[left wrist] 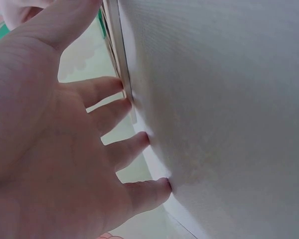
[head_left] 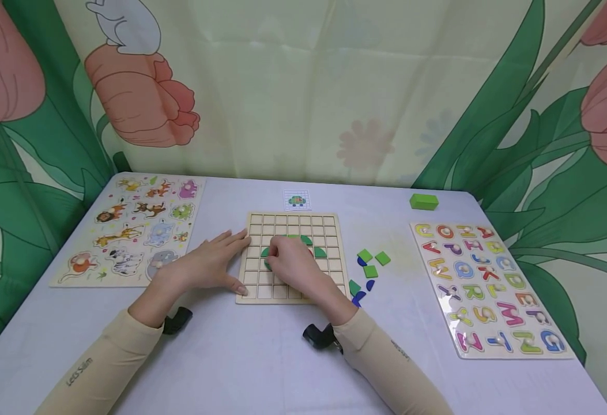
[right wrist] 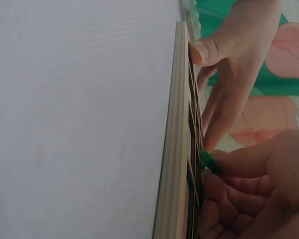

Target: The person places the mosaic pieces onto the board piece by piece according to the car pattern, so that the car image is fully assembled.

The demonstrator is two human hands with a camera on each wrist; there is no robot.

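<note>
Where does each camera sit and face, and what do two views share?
Head: worn on the head, facing forward and down at the grid board; left hand, right hand and sleeves show.
Left wrist: worn there, facing along the left hand toward the white tablecloth and grid board's edge; mostly that hand shows.
Right wrist: worn there, facing the right hand pinching a green piece; both hands show.
Shared: head and right wrist show the grid board and both hands.
</note>
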